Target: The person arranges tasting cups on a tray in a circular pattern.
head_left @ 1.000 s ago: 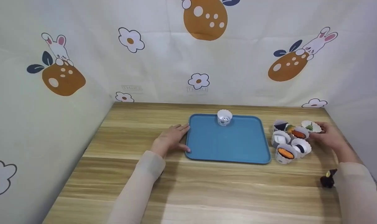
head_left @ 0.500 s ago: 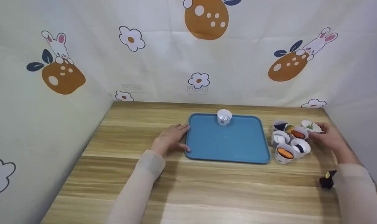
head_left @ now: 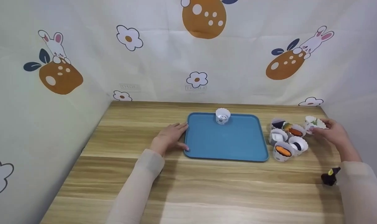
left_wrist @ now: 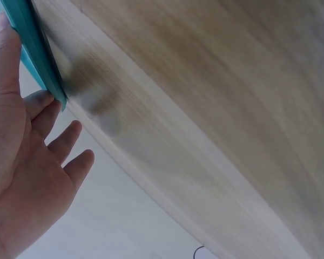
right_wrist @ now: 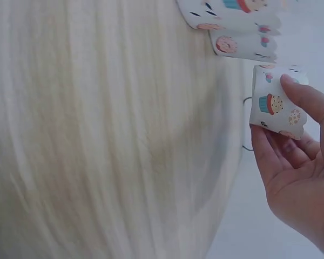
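Note:
My right hand (head_left: 334, 133) pinches a white paper baking cup (head_left: 313, 123) with a green sprig in it, thumb on one side and fingers on the other. In the right wrist view this baking cup (right_wrist: 278, 102) shows cupcake prints and stands off the tabletop. At the tray's left edge, my left hand (head_left: 169, 139) rests with fingers extended, thumb towards the near corner. The blue tray (head_left: 225, 140) lies flat in the middle of the table. One white baking cup (head_left: 222, 116) stands at its back edge; what it contains is small and whitish.
Several baking cups cluster right of the tray, among them one with an orange-topped piece (head_left: 282, 151) and one with a red-topped piece (head_left: 296, 131). A small black object with yellow (head_left: 329, 176) is by the right sleeve. Printed sheets (head_left: 163, 62) wall the wooden table (head_left: 225, 189).
My right hand has raised the baking cup with the green sprig and drawn it slightly away from the cluster. The left hand stays at the tray's edge.

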Motion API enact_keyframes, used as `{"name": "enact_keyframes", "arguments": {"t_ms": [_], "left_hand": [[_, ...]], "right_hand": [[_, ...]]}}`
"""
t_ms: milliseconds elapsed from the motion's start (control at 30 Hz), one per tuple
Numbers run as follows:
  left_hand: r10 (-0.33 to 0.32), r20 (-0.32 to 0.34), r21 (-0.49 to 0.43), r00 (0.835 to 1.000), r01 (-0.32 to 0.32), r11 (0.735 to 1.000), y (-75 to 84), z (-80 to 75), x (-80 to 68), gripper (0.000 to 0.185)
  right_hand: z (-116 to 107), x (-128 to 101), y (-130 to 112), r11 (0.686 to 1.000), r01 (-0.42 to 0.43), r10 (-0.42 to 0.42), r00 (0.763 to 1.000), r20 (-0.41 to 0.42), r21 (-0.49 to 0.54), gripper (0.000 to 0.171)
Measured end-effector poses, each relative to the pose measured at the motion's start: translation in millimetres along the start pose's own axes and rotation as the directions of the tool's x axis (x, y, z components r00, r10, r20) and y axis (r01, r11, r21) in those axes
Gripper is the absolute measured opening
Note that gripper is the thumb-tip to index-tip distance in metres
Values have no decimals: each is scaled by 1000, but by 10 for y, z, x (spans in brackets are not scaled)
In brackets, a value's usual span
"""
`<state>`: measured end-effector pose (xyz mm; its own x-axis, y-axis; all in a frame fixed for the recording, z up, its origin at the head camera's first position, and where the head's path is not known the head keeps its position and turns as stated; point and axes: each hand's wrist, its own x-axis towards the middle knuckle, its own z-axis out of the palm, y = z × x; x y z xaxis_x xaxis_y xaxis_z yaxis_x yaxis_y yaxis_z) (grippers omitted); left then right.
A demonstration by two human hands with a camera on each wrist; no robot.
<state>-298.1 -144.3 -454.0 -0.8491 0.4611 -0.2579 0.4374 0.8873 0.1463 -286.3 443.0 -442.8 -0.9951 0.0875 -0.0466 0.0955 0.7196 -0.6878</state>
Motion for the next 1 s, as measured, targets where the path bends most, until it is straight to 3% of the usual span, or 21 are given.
{"name": "enact_keyframes", "arguments": {"t_ms": [400, 1000], "left_hand": [[-2, 0, 1, 1000, 2, 1000, 11, 5, -6, 103], [-10, -8, -49, 1000, 10, 999, 28, -5, -48, 102]], "right_hand": [[-92, -107, -307, 1000, -2, 2, 1000, 9, -4, 84], [13, -193, -768, 997, 74, -74, 996, 41, 10, 74]]}}
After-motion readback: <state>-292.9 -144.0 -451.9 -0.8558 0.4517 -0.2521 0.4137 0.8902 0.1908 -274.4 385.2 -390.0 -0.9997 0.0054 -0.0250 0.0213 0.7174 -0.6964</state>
